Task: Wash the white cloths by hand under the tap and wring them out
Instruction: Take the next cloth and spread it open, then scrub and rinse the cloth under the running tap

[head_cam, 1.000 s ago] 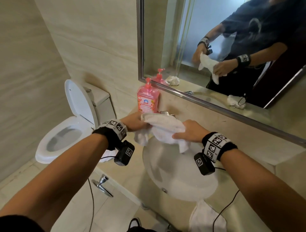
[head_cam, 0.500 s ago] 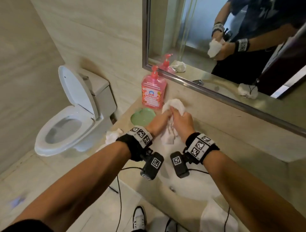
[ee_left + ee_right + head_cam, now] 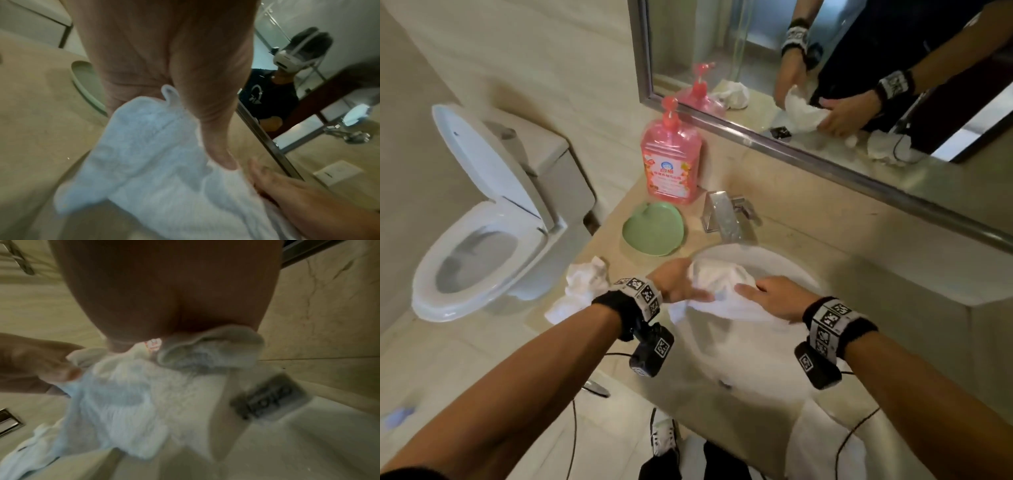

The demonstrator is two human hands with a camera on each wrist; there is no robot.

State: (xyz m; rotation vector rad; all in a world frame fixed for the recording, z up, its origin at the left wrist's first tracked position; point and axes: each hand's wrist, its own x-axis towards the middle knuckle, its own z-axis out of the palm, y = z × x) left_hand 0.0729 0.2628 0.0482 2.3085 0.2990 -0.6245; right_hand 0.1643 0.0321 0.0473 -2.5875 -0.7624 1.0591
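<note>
Over the sink (image 3: 784, 260), the left hand (image 3: 678, 281) and right hand (image 3: 774, 299) each grip one white cloth (image 3: 722, 291). The head view alone shows the tap (image 3: 726, 214) (no visible water) and another crumpled cloth (image 3: 582, 286) on the counter (image 3: 613, 246); wrist views show blurred cloth (image 3: 156, 154).

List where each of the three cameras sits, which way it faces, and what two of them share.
Head: on the head, facing down at the sink and counter; both forearms, left hand and right hand on the cloth.
Left wrist: under the left hand, facing cloth and mirror.
Right wrist: under the right hand, facing cloth and sink.
Shared: all show the cloth; each wrist view catches the other hand's fingers.
</note>
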